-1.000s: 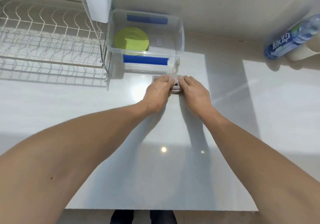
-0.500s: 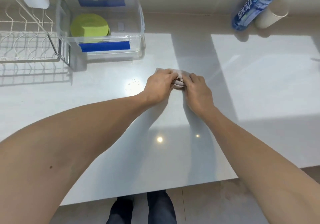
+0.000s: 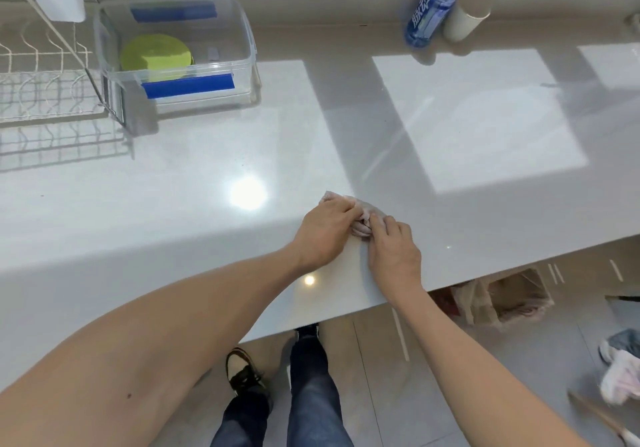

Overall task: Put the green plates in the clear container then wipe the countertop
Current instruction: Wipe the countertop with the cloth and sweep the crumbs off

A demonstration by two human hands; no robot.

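The green plates [image 3: 156, 56] lie stacked inside the clear container [image 3: 247, 48] at the back left of the white countertop [image 3: 467, 117]. A crumpled pale cloth [image 3: 363, 218] rests on the countertop near its front edge. My left hand [image 3: 323, 232] and my right hand [image 3: 393, 252] press on the cloth side by side, fingers curled over it. Most of the cloth is hidden under my fingers.
A white wire dish rack [image 3: 45, 90] stands left of the container. A blue-labelled bottle [image 3: 433, 6] and a pale cylinder [image 3: 465, 18] stand at the back wall. Below the counter edge are my legs [image 3: 304, 394], a brown bag [image 3: 512, 294] and clutter on the floor.
Both hands have slid the cloth toward me, away from the container to near the counter's front edge. The view has tilted down, showing floor and legs.
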